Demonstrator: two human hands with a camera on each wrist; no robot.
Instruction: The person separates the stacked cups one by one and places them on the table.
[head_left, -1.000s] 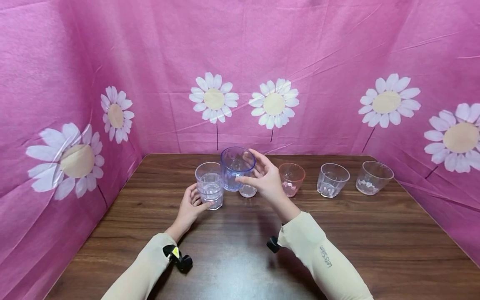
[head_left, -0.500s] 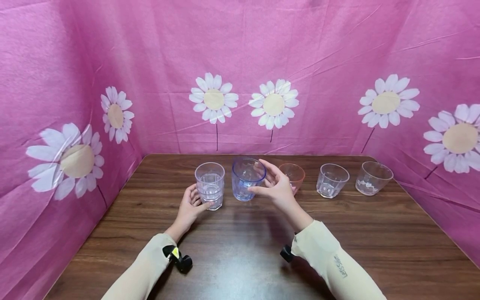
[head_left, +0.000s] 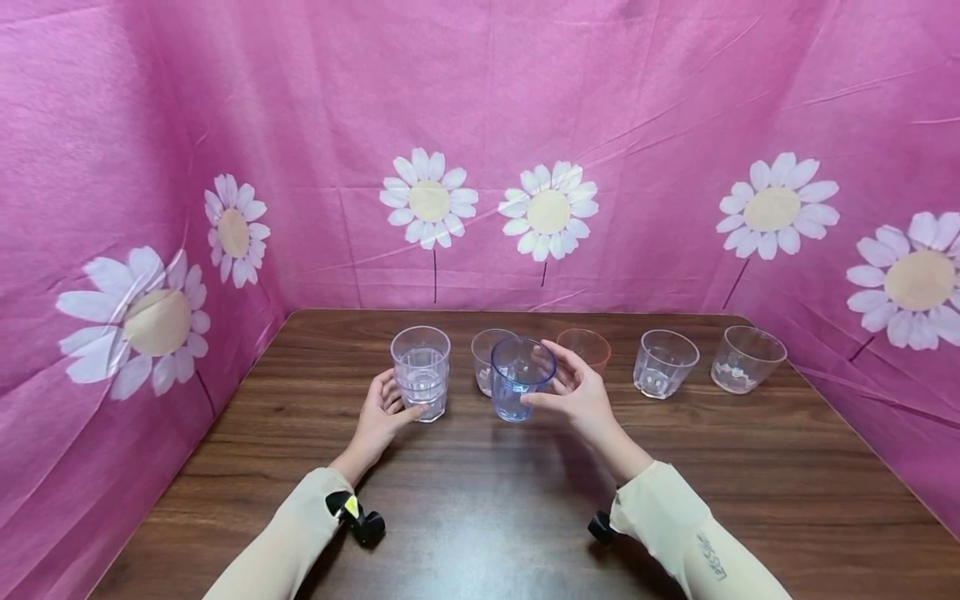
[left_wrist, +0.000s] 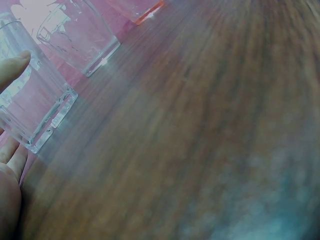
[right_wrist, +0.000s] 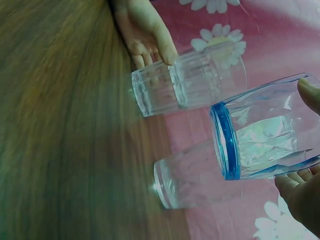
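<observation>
My left hand holds a clear faceted cup upright at the left of the table, thumb in front and fingers round the far side. Rings partway up suggest two cups nested together. In my right hand a clear blue cup is gripped between thumb and fingers, upright. The right wrist view shows the blue cup's base off the tabletop. Just behind it stands another clear cup, partly covered. A pink-red cup is half hidden by my right hand.
Two more clear cups, one faceted and one at the far right, stand along the back of the brown wooden table. Pink cloth with daisies hangs round the table's back and sides.
My right hand has carried the blue cup right and nearer to me, away from the cup in my left hand. The clear cup behind it shows more. My left hand has stayed put.
</observation>
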